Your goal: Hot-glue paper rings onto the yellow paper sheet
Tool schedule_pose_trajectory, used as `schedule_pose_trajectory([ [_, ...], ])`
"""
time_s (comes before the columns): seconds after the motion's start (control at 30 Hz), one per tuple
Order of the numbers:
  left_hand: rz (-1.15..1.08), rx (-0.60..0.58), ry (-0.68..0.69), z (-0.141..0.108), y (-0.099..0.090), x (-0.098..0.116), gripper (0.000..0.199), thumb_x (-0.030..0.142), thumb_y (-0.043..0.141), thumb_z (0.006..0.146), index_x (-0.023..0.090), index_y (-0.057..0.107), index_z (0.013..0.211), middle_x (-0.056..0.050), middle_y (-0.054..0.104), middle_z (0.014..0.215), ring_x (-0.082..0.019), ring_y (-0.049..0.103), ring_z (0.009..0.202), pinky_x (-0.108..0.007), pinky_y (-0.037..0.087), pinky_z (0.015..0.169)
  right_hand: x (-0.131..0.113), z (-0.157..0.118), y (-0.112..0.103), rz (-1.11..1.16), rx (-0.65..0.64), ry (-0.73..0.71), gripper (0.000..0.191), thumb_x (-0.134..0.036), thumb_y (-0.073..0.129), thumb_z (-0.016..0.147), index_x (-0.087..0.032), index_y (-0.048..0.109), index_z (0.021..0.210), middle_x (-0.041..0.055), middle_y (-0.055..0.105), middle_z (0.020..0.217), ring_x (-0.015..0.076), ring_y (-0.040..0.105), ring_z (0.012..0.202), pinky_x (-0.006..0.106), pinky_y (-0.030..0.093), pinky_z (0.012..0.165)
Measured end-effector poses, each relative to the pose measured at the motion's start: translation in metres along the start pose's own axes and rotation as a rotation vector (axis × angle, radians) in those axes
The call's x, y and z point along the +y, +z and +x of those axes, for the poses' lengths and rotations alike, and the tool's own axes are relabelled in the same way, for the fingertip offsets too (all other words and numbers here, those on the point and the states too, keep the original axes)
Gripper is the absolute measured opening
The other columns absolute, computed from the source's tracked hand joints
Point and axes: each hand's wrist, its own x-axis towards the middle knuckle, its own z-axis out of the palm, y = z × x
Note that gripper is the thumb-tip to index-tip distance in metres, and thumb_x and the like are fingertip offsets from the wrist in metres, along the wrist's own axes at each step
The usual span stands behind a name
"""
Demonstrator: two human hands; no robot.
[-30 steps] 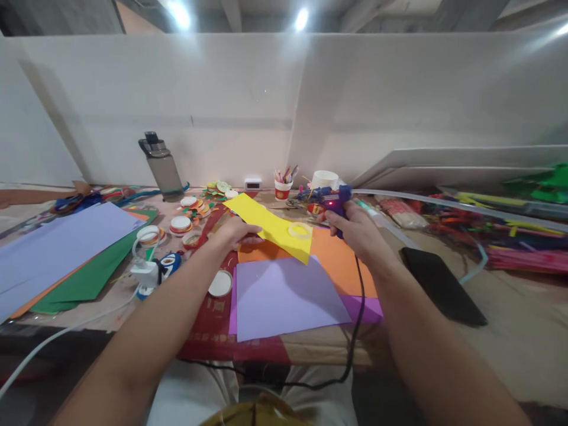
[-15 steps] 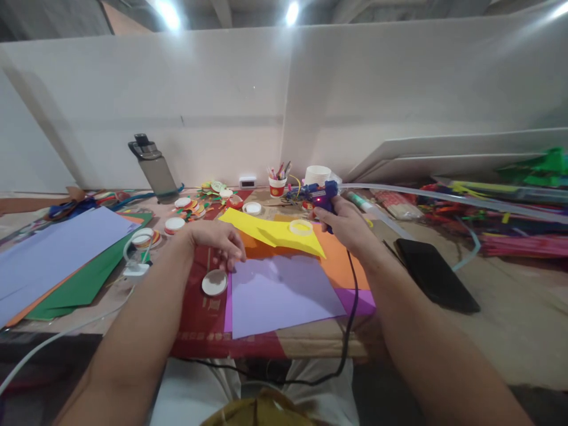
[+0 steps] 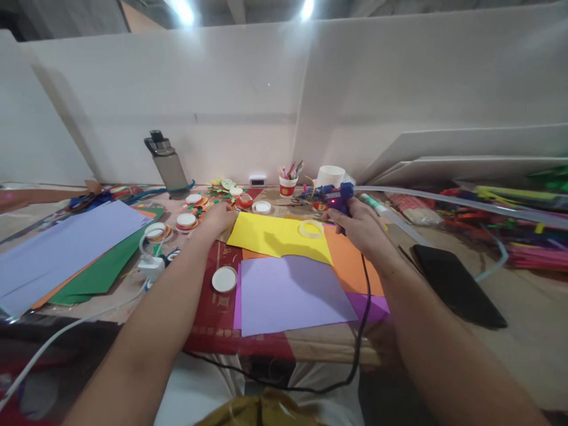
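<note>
Tabletop (image 3: 528,319): right hand (image 3: 362,226) grips glue gun (image 3: 339,197) (left hand (image 3: 217,220) near yellow sheet (image 3: 271,232)).

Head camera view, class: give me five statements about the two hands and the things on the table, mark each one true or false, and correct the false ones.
1. The right hand holds a blue glue gun. True.
2. The black phone lies to the right of the right hand. True.
3. The left hand is wrapped around the black phone. False: it is at the left end of the yellow sheet.
4. The red-and-white cup is empty. False: pen-like sticks stand in it.
5. The pale ring lies on the yellow sheet. True.
</note>
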Motion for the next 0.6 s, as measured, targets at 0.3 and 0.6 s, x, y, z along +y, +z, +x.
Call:
schedule_pose_trajectory([
  [0.3, -0.205, -0.08, -0.027, -0.002, 0.021, 0.005, 0.043, 0.027, 0.078, 0.067, 0.019, 0.062, 0.106, -0.005, 0.071, 0.094, -0.018, 0.067, 0.079, -0.023, 0.048, 0.063, -0.007, -0.003, 0.005, 0.084, -0.022, 0.036, 0.025, -0.038, 0.057, 0.079, -0.017, 0.061, 0.092, 0.0051, 0.069, 0.082, 0.0131, 0.053, 0.058, 0.025, 0.04, 0.05],
  [0.6, -0.205, -0.416, 0.027, -0.013, 0.0, 0.008, 0.031, 0.023, 0.08, 0.061, 0.02, 0.062, 0.086, 0.002, 0.065, 0.064, -0.016, 0.061, 0.059, -0.024, 0.043, 0.054, -0.004, -0.002, 0.0, 0.029, 0.007, 0.013, 0.024, -0.036, 0.056, 0.08, -0.017, 0.063, 0.093, 0.0042, 0.07, 0.079, 0.0128, 0.053, 0.053, 0.026, 0.041, 0.05],
])
